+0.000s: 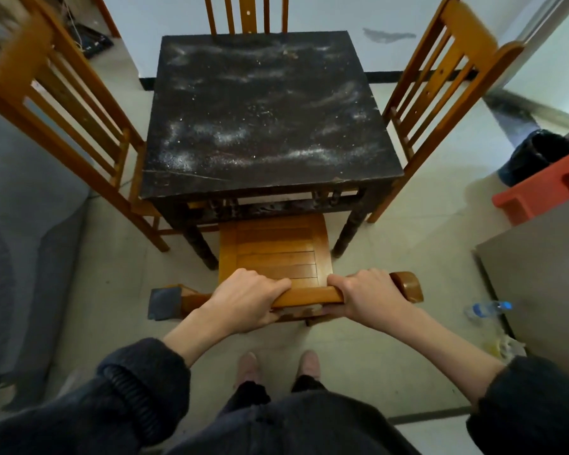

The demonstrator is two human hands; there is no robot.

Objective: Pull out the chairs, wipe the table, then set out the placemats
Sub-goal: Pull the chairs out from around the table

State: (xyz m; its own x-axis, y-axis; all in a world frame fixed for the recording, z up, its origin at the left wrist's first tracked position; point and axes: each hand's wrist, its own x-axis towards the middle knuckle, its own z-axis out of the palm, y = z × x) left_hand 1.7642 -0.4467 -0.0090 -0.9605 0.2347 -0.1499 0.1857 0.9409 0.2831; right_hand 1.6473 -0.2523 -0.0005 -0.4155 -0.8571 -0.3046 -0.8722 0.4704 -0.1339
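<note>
Four wooden chairs ring a square dark surface [270, 116], one on each side. The near chair [276, 251] stands closest to the camera, its slatted seat partly tucked under the surface's front edge and its top rail [306, 295] running crosswise just in front of the person. The left chair [63, 103] and the right chair [440, 83] stand with their slatted backs just beside the surface's side edges, and the far chair [247, 13] shows only its back slats above the far edge.

Two bare hands hold the near chair's top rail. The left hand [247, 298] grips it left of centre, its fingers [276, 285] curled over the rail; the right hand [365, 295] grips it right of centre, fingers wrapped around the wood. Dark sleeves are pushed up both forearms.

One black-lined waste bin [539, 156] stands on the floor at the right; what it holds cannot be told. One red plastic stool [546, 188] sits just beside it, and one clear plastic bottle [486, 309] with a blue cap lies on its side on the floor near a grey cabinet [539, 274].

The surface is black and heavily streaked with pale dust and white specks, a thin light scratch crossing its near-left corner. The chairs are honey-coloured wood.
</note>
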